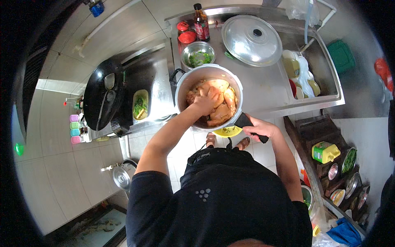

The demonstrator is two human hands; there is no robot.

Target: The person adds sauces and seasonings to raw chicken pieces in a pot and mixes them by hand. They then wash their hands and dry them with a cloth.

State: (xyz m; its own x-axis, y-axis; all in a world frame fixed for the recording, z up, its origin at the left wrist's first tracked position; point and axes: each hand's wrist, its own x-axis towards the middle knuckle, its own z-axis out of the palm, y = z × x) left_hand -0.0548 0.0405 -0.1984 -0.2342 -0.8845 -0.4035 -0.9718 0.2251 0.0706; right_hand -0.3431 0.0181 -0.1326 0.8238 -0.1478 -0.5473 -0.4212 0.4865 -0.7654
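Observation:
A deep silver cooking pot (pixel 179 99) stands at the counter's front edge with large pieces of raw, seasoned-looking chicken (pixel 224 112) in it. My left hand (pixel 207 102) reaches down into the pot and lies on the chicken, fingers spread over the meat; some fingertips are hard to make out. My right hand (pixel 263 126) is wrapped round the pot's long black handle (pixel 244 120) at the near right. Touching distance behind the pot is a steel bowl (pixel 190 48) with chopped greens (pixel 200 58). A yellow basin (pixel 227 131) shows below the pot, near my feet.
A large metal lid (pixel 252 41) lies on the steel counter (pixel 263 86), left of a sink (pixel 329 82) holding dishes. Behind stand a dark sauce bottle (pixel 201 24) and red-topped containers (pixel 187 37). At left are a black wok (pixel 98 90) and a dish of greens (pixel 141 105). Shelves (pixel 314 136) stand at right.

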